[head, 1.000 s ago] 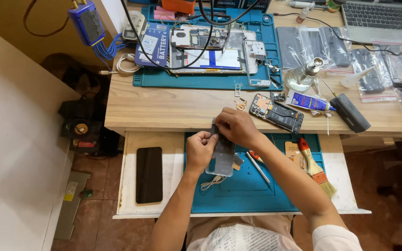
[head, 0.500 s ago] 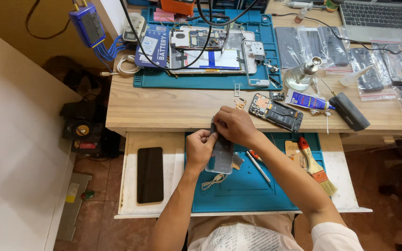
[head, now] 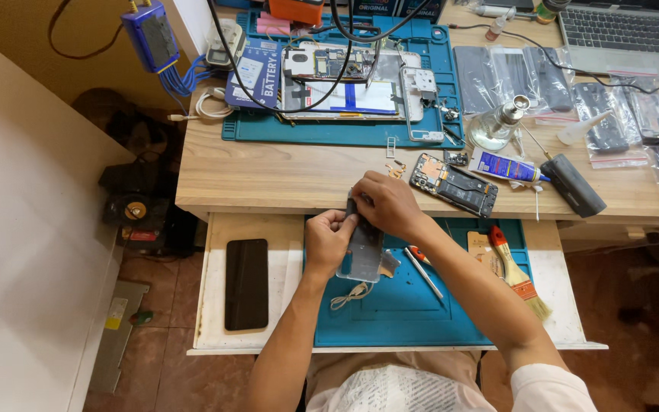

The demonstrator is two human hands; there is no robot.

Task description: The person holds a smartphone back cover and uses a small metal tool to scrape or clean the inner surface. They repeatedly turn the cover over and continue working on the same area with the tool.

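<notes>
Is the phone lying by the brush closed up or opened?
Opened. The phone on the wooden desk lies with its back off, circuit board and inner parts exposed. Whether it is powered, cannot tell.

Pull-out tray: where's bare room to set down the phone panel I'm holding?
On the pull-out tray: the near half of the blue mat, below the white cable, is bare, as is the white strip right of the black phone. Crowded: the mat's right side, with tweezers and brush.

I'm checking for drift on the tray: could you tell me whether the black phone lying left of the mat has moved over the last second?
No. The black phone lies in the same spot beside the left edge of the blue mat.
</notes>
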